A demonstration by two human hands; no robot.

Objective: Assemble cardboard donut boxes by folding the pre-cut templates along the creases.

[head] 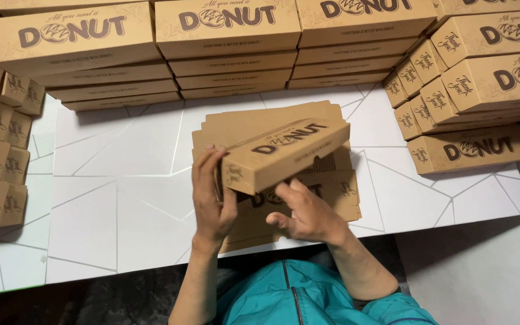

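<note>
Near the front edge of the white table (109, 198), the left hand (212, 198) clasped the end of a brown cardboard box (284, 153), and the right hand (308, 213) pinched its lower edge, above a pile of flat boxes (332, 198). Folding seemed nearly finished; next probably called for tucking the end flap shut.

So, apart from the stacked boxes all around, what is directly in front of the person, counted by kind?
Folded brown cardboard box: 1
Pile of flat box blanks: 1
Hands, left hand and right hand: 2
Total: 4
</note>
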